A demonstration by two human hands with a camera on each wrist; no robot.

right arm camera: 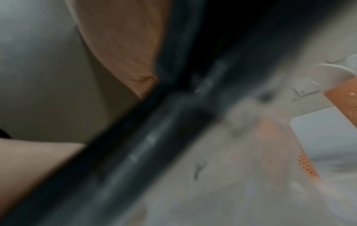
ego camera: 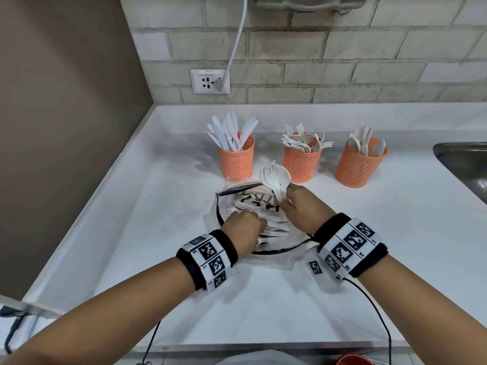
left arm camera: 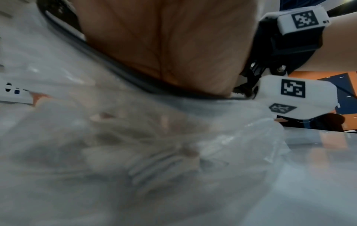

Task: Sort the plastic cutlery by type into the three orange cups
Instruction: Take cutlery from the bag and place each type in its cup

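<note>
Three orange mesh cups stand in a row at the back: the left cup [ego camera: 237, 160] holds knives, the middle cup [ego camera: 301, 163] forks, the right cup [ego camera: 359, 164] spoons. My right hand [ego camera: 286, 200] grips a bunch of white forks [ego camera: 275, 176] by the handles, heads up, just in front of the middle cup. My left hand [ego camera: 259, 223] is inside the clear plastic bag [ego camera: 274, 259], fingers curled on the loose cutlery [ego camera: 276, 229] there. Blurred fork tines [left arm camera: 154, 166] show through the bag in the left wrist view. The right wrist view is blurred; an orange cup [right arm camera: 343, 104] shows at its right.
The white counter [ego camera: 158, 233] meets a brown wall on the left and a brick wall behind. A steel sink [ego camera: 463, 164] lies at the right edge. A wall socket [ego camera: 210, 81] carries a white cable. A red object [ego camera: 350, 360] sits at the bottom.
</note>
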